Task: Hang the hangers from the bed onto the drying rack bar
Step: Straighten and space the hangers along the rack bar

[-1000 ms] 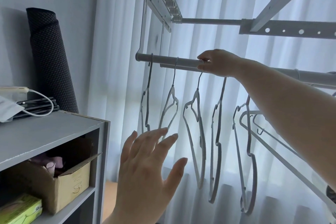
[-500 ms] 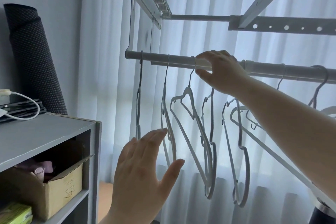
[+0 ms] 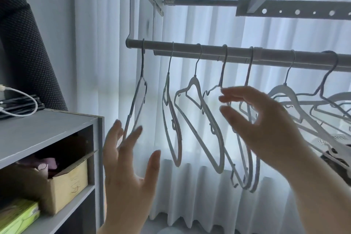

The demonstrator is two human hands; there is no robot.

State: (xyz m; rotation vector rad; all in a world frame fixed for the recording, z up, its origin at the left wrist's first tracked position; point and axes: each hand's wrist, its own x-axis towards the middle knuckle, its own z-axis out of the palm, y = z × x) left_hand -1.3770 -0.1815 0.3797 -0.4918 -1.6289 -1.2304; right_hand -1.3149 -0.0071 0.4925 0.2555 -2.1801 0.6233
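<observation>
- We see seven pale hangers (image 3: 197, 119) hooked along the grey drying rack bar (image 3: 237, 54), which runs left to right in front of a white curtain (image 3: 98, 62).
- Our left hand (image 3: 127, 173) is raised below the bar, fingers spread apart and holding nothing, its fingertips in front of the lower end of the leftmost hanger (image 3: 137, 104); we cannot tell whether they touch it.
- Our right hand (image 3: 260, 125) is loosely spread with thumb and fingers apart, gripping nothing, in front of the fourth and fifth hangers.
- At left stands a grey shelf (image 3: 47, 129) holding a cardboard box (image 3: 64, 184), with a dark rolled mat (image 3: 26, 53) on top.
</observation>
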